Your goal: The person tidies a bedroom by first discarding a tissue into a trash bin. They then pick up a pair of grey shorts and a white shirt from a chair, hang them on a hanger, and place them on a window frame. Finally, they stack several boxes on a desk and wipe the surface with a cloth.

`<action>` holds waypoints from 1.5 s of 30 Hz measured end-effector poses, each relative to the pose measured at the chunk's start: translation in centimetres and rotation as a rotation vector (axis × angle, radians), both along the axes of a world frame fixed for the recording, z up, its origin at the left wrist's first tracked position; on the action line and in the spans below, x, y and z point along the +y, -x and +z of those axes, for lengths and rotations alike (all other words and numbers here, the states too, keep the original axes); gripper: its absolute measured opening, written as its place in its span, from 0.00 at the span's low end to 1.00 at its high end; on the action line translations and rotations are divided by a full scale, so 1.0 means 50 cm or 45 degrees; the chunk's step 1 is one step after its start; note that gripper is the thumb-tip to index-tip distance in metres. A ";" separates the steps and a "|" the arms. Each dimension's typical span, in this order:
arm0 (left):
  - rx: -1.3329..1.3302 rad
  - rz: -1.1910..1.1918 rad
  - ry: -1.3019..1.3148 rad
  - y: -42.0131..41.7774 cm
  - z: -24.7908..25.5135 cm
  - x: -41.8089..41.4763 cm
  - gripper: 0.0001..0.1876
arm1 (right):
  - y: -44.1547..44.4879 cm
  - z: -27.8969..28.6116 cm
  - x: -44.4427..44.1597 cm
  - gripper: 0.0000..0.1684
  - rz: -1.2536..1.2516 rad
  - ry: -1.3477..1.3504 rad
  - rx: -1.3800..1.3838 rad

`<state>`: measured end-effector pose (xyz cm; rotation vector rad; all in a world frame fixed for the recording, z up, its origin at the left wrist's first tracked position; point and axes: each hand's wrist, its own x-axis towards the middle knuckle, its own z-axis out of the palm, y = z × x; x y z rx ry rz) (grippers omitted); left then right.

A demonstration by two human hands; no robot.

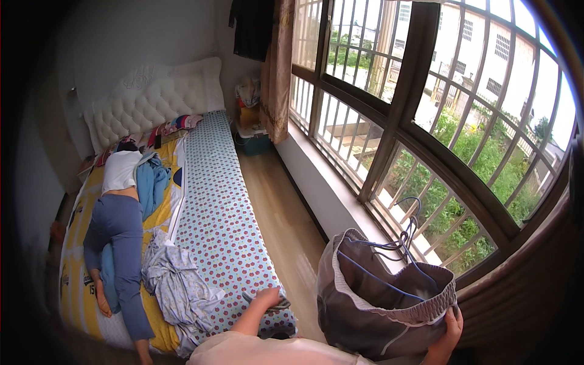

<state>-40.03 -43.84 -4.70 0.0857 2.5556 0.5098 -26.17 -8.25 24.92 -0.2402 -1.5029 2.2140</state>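
Observation:
My right hand [451, 325] grips the elastic waistband of a pair of grey-brown drawstring trousers or shorts [365, 315]. The garment hangs with its waist opening gaping upward, beside the windowsill. A blue drawstring [406, 242] loops loosely out of the waistband and stands up against the window. At the near corner of the bed, my left hand [268, 297] is closed around a small dark grey item [279, 305]; the fingers hide most of it, and its kind is unclear. The lower part of the garment is out of view.
A person [121, 223] lies on the bed's yellow-and-white sheet [73, 292]. Beside them are a crumpled pale floral cloth [175, 278] and a blue garment [153, 182]. A patterned light-blue cover [219, 200] spans the near side. Barred windows [401, 114] and a curtain [276, 73] line the right.

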 end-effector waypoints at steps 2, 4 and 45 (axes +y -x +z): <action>-0.022 -0.019 0.305 0.015 -0.003 -0.035 0.27 | 0.049 0.002 -0.008 0.17 0.073 0.068 -0.005; 0.066 0.130 -0.218 0.047 0.027 -0.046 0.30 | 0.098 -0.002 -0.013 0.15 0.107 0.109 0.020; 0.810 0.543 -1.730 0.581 0.421 -0.172 0.39 | 1.101 0.025 -0.067 0.12 0.789 0.113 0.351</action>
